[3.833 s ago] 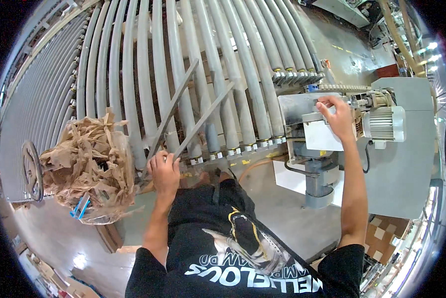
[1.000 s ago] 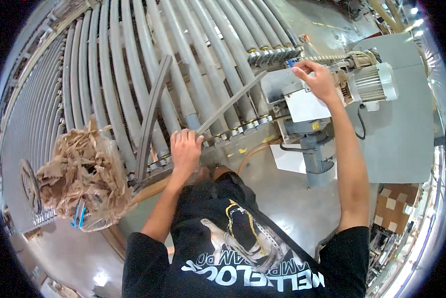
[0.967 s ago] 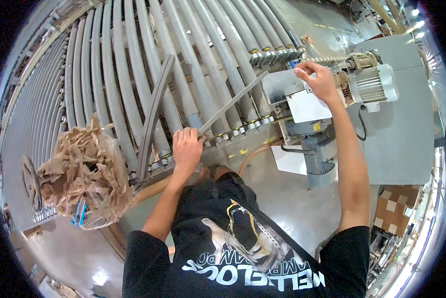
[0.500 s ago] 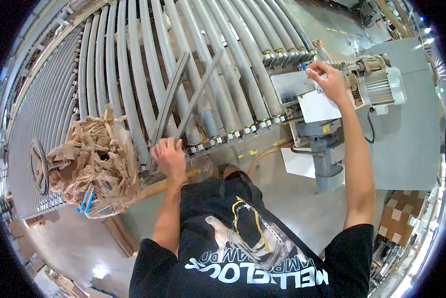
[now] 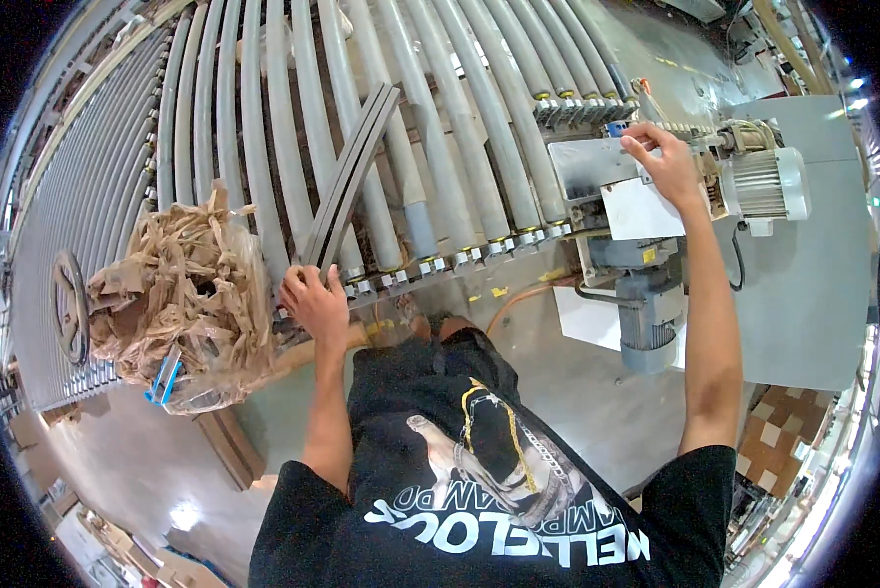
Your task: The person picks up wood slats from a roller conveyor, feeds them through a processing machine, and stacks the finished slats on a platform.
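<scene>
Rollers: A conveyor (image 5: pixel 416 220) of long grey metal rollers, side by side, fills the upper left; the rollers run away from the person, and their near ends form the near edge.
Strips: Slim dark-grey strips (image 5: pixel 344 181) lie bundled along their length, slanting across the rollers from the near edge, left of its middle, away and to the right. Their exact number is hard to tell.
Left hand: The left hand (image 5: pixel 317 306), back upward, is at the conveyor's near edge, thumb and fingers closed around the near end of the strips in a narrow grip.
Right hand: The right hand (image 5: pixel 675 174) is at the machine beyond the right end of the near edge, above a flat metal plate (image 5: pixel 585 167). Its fingers are bent, the thumb close to the fingertips, leaving a narrow gap; whether it touches or holds anything, I cannot tell.
Machine: A white panel (image 5: pixel 639 210) sits below the right wrist, a ribbed pale motor (image 5: pixel 765 184) to its right and a darker grey motor (image 5: pixel 648 318) beneath.
Heap: Crumpled brown wrapping (image 5: pixel 180 284), partly in clear plastic, bulges at the near left corner. Left of it stands a handwheel (image 5: pixel 70 306).
Clothing: The person wears a black printed shirt (image 5: pixel 391 549).
</scene>
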Available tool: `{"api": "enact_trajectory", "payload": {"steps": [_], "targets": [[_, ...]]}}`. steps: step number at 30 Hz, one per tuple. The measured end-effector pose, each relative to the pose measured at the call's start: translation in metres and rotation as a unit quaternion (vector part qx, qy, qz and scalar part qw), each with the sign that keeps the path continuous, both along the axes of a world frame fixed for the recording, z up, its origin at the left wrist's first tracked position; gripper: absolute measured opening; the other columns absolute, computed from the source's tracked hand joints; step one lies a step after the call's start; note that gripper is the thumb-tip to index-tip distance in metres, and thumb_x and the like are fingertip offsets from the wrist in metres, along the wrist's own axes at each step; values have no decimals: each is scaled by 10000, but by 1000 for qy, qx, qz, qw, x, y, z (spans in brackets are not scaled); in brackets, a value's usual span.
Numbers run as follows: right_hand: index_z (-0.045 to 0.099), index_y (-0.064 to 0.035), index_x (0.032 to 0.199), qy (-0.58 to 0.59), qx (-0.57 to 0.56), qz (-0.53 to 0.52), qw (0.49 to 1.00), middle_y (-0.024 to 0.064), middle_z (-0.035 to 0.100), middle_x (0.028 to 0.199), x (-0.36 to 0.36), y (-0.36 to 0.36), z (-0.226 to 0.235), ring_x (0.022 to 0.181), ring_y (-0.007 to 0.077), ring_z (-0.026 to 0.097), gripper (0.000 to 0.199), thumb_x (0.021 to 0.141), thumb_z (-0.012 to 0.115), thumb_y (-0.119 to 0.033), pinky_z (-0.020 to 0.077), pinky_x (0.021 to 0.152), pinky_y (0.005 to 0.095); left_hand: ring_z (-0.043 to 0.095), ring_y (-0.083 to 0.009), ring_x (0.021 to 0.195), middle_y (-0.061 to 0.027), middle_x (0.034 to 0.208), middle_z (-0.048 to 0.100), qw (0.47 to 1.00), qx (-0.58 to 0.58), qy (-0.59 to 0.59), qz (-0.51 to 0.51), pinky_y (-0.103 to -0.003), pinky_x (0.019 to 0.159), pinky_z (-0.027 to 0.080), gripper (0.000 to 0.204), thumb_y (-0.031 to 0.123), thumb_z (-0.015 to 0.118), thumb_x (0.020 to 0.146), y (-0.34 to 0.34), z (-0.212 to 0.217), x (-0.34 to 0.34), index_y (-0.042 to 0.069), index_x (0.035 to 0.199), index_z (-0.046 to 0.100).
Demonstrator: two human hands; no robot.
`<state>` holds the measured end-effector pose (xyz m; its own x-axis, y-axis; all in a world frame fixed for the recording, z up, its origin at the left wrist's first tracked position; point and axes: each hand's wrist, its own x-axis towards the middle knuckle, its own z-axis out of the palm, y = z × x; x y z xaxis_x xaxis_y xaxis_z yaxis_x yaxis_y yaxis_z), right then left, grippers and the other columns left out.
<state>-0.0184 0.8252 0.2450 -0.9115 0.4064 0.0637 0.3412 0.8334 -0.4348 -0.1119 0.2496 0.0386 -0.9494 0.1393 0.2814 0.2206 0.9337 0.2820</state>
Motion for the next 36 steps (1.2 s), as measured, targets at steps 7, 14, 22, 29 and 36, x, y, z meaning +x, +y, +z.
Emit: {"api": "enact_trajectory", "payload": {"steps": [7, 14, 22, 29, 36], "targets": [[799, -82, 1098, -9, 3, 8, 1000, 84, 803, 965, -5, -9, 5, 890, 204, 758, 450, 970, 766, -512, 576, 824, 354, 524, -388, 1237, -142, 1281, 529, 999, 24, -20, 14, -552, 1098, 414, 471, 283, 819, 924, 2, 9, -11, 61, 1252, 564], [781, -96, 1099, -25, 6, -5, 1000, 75, 787, 948, 0, -11, 8, 885, 183, 737, 397, 987, 756, -475, 560, 829, 339, 520, -387, 1273, -135, 1303, 534, 998, 65, -24, 3, -542, 1110, 406, 467, 262, 820, 894, 23, 29, -13, 56, 1249, 596], [773, -73, 1112, -20, 4, 3, 1000, 88, 788, 951, -3, -11, 7, 889, 194, 734, 438, 994, 749, -494, 560, 833, 341, 565, -332, 1128, -141, 1209, 560, 951, 297, -58, -55, -454, 981, 482, 319, 151, 769, 867, 56, 76, -7, 27, 1104, 596], [790, -76, 1124, -9, -8, 11, 1000, 98, 788, 955, -2, -6, 5, 902, 201, 725, 441, 996, 747, -495, 554, 847, 341, 556, -207, 1086, -121, 1235, 561, 850, 496, -134, -113, -381, 991, 495, 235, 124, 724, 887, 87, 116, 3, 52, 1036, 558], [784, -63, 1127, -9, -22, 6, 1000, 101, 795, 997, -2, -6, 6, 943, 209, 731, 446, 1004, 741, -489, 549, 880, 351, 549, -190, 1082, -120, 1219, 548, 763, 608, -112, -190, -380, 1010, 483, 212, 118, 691, 880, 110, 165, 13, 87, 967, 500]]}}
